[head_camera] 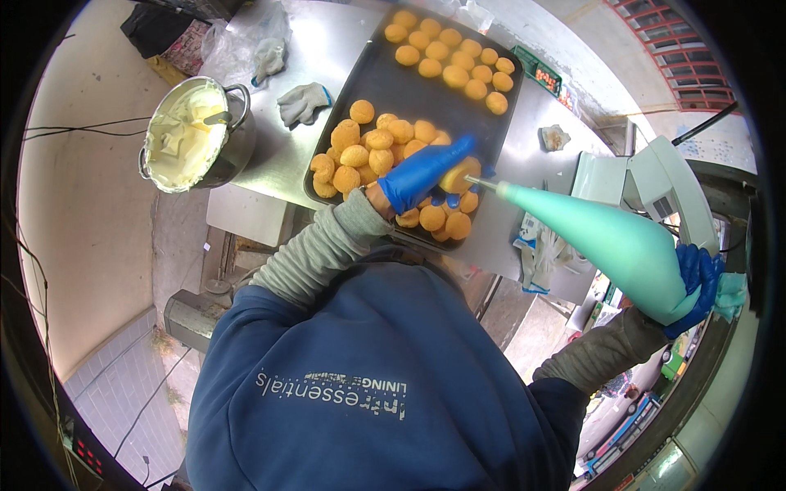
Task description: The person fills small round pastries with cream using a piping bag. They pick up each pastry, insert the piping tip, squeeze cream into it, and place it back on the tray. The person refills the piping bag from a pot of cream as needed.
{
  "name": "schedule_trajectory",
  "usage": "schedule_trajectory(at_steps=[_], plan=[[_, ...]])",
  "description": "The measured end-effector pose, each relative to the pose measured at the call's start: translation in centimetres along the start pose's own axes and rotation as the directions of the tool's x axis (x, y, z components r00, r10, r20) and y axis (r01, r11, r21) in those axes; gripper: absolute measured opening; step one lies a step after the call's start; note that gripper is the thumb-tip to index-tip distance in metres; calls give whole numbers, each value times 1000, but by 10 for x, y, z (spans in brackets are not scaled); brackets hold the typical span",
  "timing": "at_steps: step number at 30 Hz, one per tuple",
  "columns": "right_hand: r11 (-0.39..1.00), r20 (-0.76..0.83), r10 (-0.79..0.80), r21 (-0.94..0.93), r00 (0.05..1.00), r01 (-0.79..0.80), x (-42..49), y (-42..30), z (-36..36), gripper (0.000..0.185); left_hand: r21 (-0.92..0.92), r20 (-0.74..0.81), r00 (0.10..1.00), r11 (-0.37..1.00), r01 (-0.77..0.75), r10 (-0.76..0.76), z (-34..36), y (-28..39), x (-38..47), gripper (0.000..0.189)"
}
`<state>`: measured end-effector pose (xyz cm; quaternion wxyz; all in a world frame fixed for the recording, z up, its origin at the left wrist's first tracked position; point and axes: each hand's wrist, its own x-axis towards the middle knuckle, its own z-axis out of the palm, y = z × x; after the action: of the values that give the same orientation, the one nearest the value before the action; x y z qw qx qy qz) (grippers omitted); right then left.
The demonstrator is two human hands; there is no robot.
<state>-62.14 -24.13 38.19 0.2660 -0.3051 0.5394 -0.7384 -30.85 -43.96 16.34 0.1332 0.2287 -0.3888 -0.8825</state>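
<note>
My left hand, in a blue glove, holds a round cream puff shell over the near part of a dark baking tray. My right hand, also blue-gloved, grips the wide, twisted end of a full green piping bag. The bag's metal nozzle points at the shell and meets its side; whether the tip is inside cannot be told. Piled puffs lie beneath and beside my left hand. At the tray's far end, more puffs sit in rows.
A metal pot of pale cream stands left on the steel table. Near it lie a grey work glove and plastic bags. Right of the tray are a crumpled cloth, more gloves and a pale scale-like machine.
</note>
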Motion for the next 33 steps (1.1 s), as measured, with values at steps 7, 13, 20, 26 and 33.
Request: schedule_trajectory(at_steps=[7, 13, 20, 26, 33], plan=[[987, -240, -146, -98, 960, 125, 8, 4, 3, 32, -362, 9, 997, 929, 71, -72, -11, -13, 15, 54], [-142, 577, -589, -763, 565, 631, 1, -13, -49, 29, -230, -174, 977, 959, -163, 124, -111, 17, 59, 54], [-369, 528, -477, -846, 702, 386, -23, 4, -65, 31, 859, -224, 745, -234, 456, 629, -240, 48, 166, 55], [-656, 676, -310, -661, 669, 364, -40, 5, -42, 35, 838, 43, 766, -440, 321, 641, -212, 66, 178, 51], [977, 538, 2, 177, 843, -115, 21, 53, -19, 38, 382, 794, 597, 670, -637, 114, 45, 37, 119, 99]])
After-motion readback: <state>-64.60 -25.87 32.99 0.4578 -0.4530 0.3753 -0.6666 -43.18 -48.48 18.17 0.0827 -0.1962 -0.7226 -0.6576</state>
